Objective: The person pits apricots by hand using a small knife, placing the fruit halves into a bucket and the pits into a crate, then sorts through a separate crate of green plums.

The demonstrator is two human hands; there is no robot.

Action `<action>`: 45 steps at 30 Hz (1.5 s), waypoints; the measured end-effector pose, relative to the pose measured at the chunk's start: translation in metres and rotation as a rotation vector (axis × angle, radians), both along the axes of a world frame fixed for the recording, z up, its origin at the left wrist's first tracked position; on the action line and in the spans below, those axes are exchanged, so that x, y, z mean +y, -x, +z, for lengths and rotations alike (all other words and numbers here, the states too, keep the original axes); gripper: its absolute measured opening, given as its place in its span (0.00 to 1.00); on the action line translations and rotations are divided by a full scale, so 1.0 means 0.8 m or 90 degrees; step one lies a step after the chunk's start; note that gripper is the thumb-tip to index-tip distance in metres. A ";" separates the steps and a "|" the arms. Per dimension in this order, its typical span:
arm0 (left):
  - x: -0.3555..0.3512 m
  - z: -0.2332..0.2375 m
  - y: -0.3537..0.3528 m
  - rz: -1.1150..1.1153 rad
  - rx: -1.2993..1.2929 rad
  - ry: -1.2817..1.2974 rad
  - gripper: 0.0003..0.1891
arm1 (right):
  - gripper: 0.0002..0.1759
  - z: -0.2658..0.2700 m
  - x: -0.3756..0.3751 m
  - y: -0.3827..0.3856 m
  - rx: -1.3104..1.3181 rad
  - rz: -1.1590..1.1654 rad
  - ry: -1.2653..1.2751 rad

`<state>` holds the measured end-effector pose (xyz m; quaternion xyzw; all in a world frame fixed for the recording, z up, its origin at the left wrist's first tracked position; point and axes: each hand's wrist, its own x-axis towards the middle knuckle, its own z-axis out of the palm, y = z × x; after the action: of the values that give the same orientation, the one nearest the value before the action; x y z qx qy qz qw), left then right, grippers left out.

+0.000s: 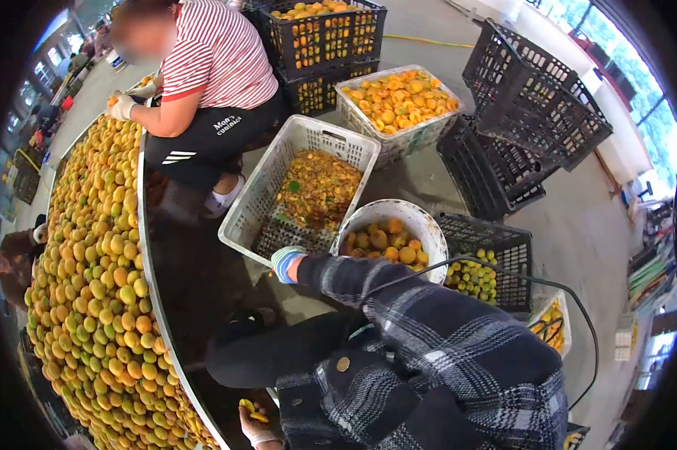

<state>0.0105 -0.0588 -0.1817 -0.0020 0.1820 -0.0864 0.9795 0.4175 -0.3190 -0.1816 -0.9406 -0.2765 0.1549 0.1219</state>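
Note:
My left hand (257, 429), in a pale glove, is at the bottom beside the metal rim of the sorting table. Its fingers are closed round yellow apricot halves (257, 415). My right hand (286, 264), in a blue, white and green striped glove, is at the near corner of a grey plastic crate (237, 229). Its fingers are bent, and what they hold, if anything, is hidden. Scraps and apricot pits (318, 187) lie in that crate. Whole apricots (121, 300) cover the table in front of me.
A white bucket (437, 238) of apricots stands by my right forearm. Beyond are a crate (398, 139) of cut apricots, a black crate (514, 266) of greenish fruit and stacked black crates (533, 97). A co-worker (218, 52) sits at the table. A dark cable (556, 283) loops over my arm.

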 end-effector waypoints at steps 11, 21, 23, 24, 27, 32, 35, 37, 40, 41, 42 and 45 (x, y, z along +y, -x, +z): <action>0.011 -0.031 -0.013 0.017 0.365 -0.413 0.17 | 0.10 -0.054 0.045 -0.009 -0.038 -0.036 -0.008; 0.022 -0.007 -0.009 -0.002 0.455 -0.328 0.19 | 0.16 0.016 0.088 -0.069 0.033 -0.063 -0.130; 0.027 -0.008 -0.010 -0.002 0.388 -0.366 0.18 | 0.15 0.098 0.016 -0.066 -0.018 -0.041 -0.175; 0.024 0.007 -0.018 0.030 0.397 -0.435 0.17 | 0.15 0.116 -0.027 -0.073 -0.058 0.004 -0.162; 0.021 0.034 -0.039 0.067 0.426 -0.481 0.15 | 0.18 0.162 -0.198 -0.081 -0.128 -0.109 -0.138; 0.044 0.048 -0.068 0.064 0.371 -0.484 0.16 | 0.19 0.156 -0.514 0.016 -0.229 -0.649 0.025; 0.021 0.090 -0.102 0.032 0.363 -0.602 0.16 | 0.22 0.028 -0.642 0.099 -0.140 -0.786 0.101; 0.012 0.108 -0.114 0.021 0.389 -0.729 0.17 | 0.22 -0.019 -0.642 0.158 -0.084 -0.790 0.075; 0.028 0.099 -0.110 0.039 0.415 -0.679 0.16 | 0.19 -0.033 -0.558 0.232 -0.049 -0.683 -0.022; 0.032 0.099 -0.109 0.048 0.425 -0.647 0.15 | 0.22 -0.053 -0.532 0.249 0.024 -0.695 -0.031; 0.026 0.111 -0.108 0.051 0.425 -0.653 0.15 | 0.25 -0.072 -0.508 0.269 0.098 -0.707 -0.036; -0.015 0.160 -0.113 0.111 0.410 -0.690 0.16 | 0.22 -0.038 -0.441 0.335 0.148 -0.763 -0.267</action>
<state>0.1013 -0.0709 -0.0533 0.4534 0.4844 0.1033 0.7410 0.1491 -0.6717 -0.2121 -0.8651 0.2876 0.1030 0.3978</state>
